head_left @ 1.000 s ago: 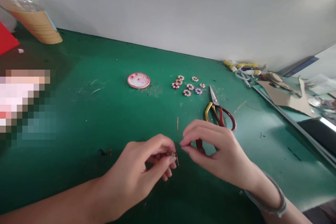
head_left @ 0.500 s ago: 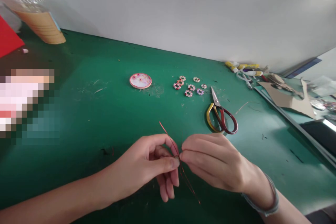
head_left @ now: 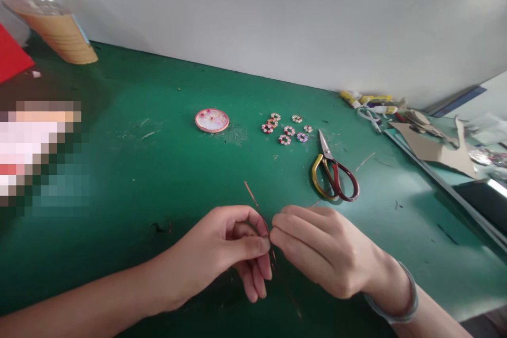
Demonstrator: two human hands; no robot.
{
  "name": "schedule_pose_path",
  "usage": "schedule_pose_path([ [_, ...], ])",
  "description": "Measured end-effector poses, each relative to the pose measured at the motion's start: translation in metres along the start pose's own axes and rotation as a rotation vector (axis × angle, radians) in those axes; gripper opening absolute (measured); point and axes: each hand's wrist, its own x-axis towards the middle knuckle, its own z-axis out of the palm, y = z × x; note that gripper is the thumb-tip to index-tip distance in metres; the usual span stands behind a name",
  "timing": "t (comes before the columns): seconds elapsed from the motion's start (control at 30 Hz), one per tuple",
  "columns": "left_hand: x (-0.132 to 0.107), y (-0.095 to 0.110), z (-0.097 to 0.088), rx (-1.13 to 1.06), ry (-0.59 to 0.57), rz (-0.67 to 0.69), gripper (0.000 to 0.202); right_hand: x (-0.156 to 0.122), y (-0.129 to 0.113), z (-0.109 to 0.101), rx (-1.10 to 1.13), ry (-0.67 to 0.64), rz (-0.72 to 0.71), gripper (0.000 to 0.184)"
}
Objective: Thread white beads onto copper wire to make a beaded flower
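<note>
Thin copper-red wire (head_left: 251,194) runs up and away from my fingertips, and its lower strands are blurred below them. My left hand (head_left: 233,248) pinches the wire between thumb and index finger, the other fingers curled beneath. Right beside it, my right hand (head_left: 320,245) is closed in a pinch at the same spot, its fingertips almost touching the left thumb; a bit of wire shows behind its knuckles. Scissors (head_left: 327,153) with one yellow and one dark red handle lie just beyond the right hand, blades pointing away.
A small round dish (head_left: 212,121) holds tiny beads. Several little bead rings (head_left: 289,131) lie right of it. At the left stands a drink cup (head_left: 59,31) with a straw. Glue tubes (head_left: 368,101) and torn cardboard (head_left: 430,150) lie at the right on the green table (head_left: 158,100).
My right hand has rotated slightly at the pinch point. The wire's lower strands have swung and blurred, and a piece now shows behind the right knuckles. My left hand stays nearly still.
</note>
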Motion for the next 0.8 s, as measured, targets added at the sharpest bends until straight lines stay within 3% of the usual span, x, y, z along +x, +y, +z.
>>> schedule_pose_path([
  [0.5, -0.0006, 0.0021, -0.0029, -0.135, -0.005, -0.050, 0.011, -0.0020, -0.0005, 0.0023, -0.038, 0.030, -0.045, 0.038],
  [0.8, -0.0013, -0.0006, 0.0028, 0.001, 0.079, 0.043, 0.013, -0.0001, -0.0051, 0.0065, -0.010, 0.033, 0.049, 0.040],
])
